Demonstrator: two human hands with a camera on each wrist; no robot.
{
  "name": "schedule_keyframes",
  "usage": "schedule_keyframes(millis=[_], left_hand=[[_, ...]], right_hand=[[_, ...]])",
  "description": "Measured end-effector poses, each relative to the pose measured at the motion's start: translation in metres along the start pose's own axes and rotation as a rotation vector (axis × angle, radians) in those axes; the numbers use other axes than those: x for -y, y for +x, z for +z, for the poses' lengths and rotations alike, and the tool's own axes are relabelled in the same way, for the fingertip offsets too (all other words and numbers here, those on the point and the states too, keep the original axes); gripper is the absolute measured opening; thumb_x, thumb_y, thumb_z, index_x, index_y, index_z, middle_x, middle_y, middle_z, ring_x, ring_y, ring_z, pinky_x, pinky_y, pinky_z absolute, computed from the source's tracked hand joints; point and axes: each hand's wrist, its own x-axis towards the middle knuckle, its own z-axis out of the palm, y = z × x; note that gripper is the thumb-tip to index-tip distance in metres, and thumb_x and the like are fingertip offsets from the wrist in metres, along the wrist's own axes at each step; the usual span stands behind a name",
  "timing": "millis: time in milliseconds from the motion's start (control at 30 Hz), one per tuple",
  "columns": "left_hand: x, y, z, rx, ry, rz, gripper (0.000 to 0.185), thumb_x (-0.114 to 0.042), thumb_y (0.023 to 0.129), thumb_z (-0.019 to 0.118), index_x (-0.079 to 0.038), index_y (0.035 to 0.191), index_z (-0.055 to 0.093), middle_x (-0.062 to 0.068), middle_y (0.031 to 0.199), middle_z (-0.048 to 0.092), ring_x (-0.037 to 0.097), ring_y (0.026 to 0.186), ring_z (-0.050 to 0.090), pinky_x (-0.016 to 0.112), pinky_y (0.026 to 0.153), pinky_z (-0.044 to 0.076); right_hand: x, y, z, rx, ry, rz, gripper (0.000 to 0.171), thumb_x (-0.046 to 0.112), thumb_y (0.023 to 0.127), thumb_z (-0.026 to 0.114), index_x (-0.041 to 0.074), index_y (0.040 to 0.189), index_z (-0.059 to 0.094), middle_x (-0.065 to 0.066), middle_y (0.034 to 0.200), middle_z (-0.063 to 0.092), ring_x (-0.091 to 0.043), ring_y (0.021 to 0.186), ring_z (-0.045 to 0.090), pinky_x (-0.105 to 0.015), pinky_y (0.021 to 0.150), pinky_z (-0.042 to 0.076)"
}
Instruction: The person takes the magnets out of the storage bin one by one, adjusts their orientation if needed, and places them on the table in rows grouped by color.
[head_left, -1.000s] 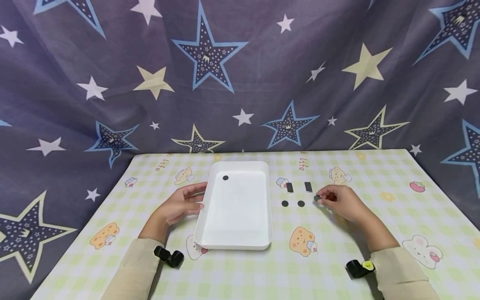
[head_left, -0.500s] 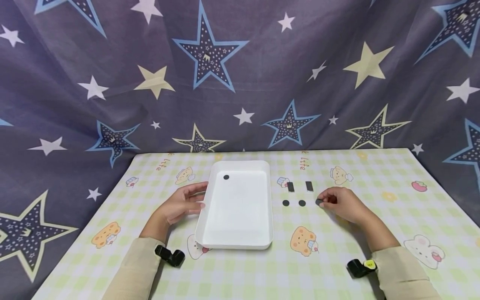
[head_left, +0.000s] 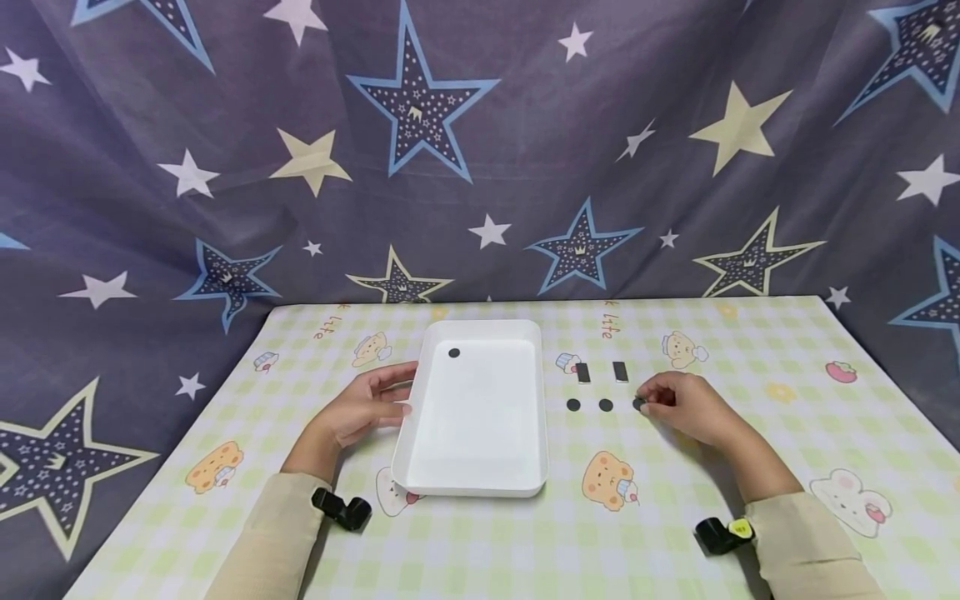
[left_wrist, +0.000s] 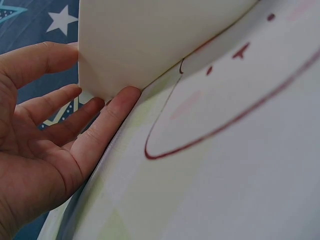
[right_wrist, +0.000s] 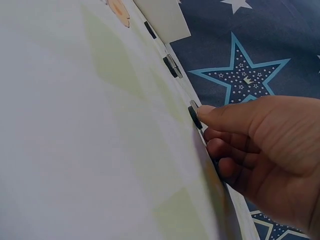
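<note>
A white tray lies mid-table with one black disc in its far left corner. My left hand rests open against the tray's left wall, thumb near the rim and fingers at its base. Right of the tray lie two black bars and two black discs in rows. My right hand has curled fingers and pinches a third black disc, which lies on the table at the end of the disc row. In the right wrist view a fingertip sits on that disc.
The table wears a green checked cloth with cartoon prints. A dark star-patterned curtain hangs behind and around it. Small black cameras sit at both wrists.
My right hand has shifted slightly toward me with the disc at its fingertips, settling at table level. The left hand and the tray have not moved.
</note>
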Motion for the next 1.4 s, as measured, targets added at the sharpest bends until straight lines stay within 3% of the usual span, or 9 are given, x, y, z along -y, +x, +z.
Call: schedule_keyframes(millis=[767,1200,1400], left_hand=[[0.0,0.0,0.0,-0.004,0.001,-0.002,0.079,0.008,0.08,0.068,0.001,0.15,0.032,0.022,0.153,0.032,0.037,0.132,0.043,0.04,0.087,0.054],[0.001,0.0,-0.001,-0.006,0.002,0.002,0.079,0.009,0.08,0.068,0.001,0.15,0.032,0.022,0.153,0.031,0.037,0.131,0.044,0.041,0.087,0.054],[0.0,0.0,0.0,-0.006,0.004,-0.003,0.079,0.008,0.08,0.068,0.001,0.15,0.032,0.022,0.154,0.031,0.037,0.132,0.043,0.041,0.088,0.054]], right_hand=[[0.017,0.003,0.006,-0.189,0.063,-0.093,0.015,0.001,0.086,0.072,0.001,0.101,0.071,-0.003,0.084,0.062,-0.016,0.07,0.055,-0.024,0.059,0.048],[0.03,0.003,0.011,-0.222,0.109,-0.118,0.016,0.002,0.086,0.073,0.001,0.101,0.071,-0.003,0.087,0.064,-0.017,0.072,0.057,-0.022,0.062,0.049],[0.037,0.009,0.017,-0.224,0.133,-0.17,0.017,0.0,0.084,0.074,-0.002,0.101,0.071,-0.005,0.088,0.066,-0.014,0.071,0.057,-0.022,0.064,0.05]])
